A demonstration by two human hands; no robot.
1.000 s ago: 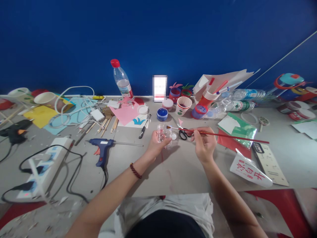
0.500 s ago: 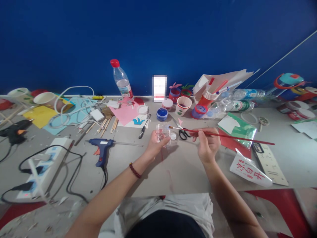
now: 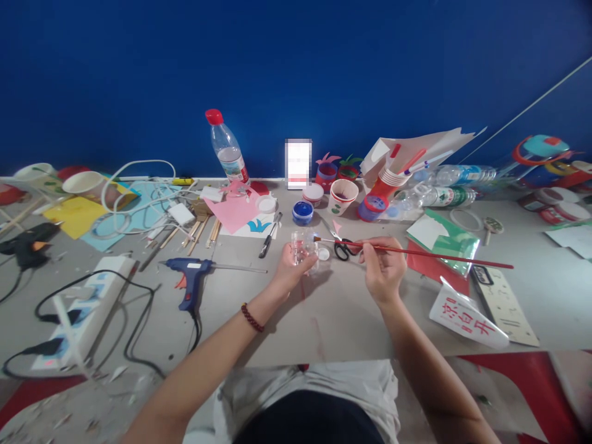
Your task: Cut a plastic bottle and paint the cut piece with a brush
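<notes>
A small clear plastic piece, like a cut bottle bottom [image 3: 300,242], sits in the grip of my left hand [image 3: 296,266]. Between fingers and thumb, my right hand [image 3: 385,266] holds a long red-handled paintbrush [image 3: 444,256]. Its bristles point left at the clear piece's right side; whether they touch it I cannot tell. Just beyond the piece stands an open jar of blue paint [image 3: 303,213]. Black-handled scissors [image 3: 342,250] lie partly under the brush, and a small white disc [image 3: 323,254] is beside my left thumb.
A blue glue gun [image 3: 189,277] and a white power strip [image 3: 95,308] with black cords lie left. Behind the paint stand a paper cup [image 3: 343,197] and a red-capped bottle [image 3: 226,148]. Plastic bottles [image 3: 446,197] and a green sheet [image 3: 456,246] lie right.
My right hand has shifted slightly left, and the brush tip sits a little lower against the clear piece in view. My left hand looks nearly unmoved.
</notes>
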